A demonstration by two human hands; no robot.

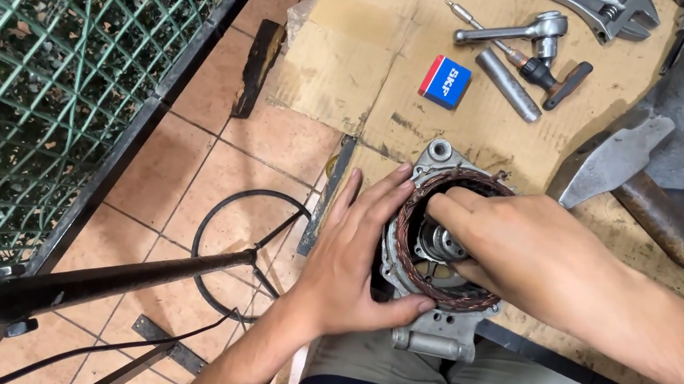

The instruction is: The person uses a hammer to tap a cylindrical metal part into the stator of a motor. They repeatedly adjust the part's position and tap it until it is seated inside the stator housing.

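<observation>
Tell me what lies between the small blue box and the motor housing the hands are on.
In the head view, only bare, stained cardboard lies between the blue box and the motor housing; nothing else sits there.
</observation>
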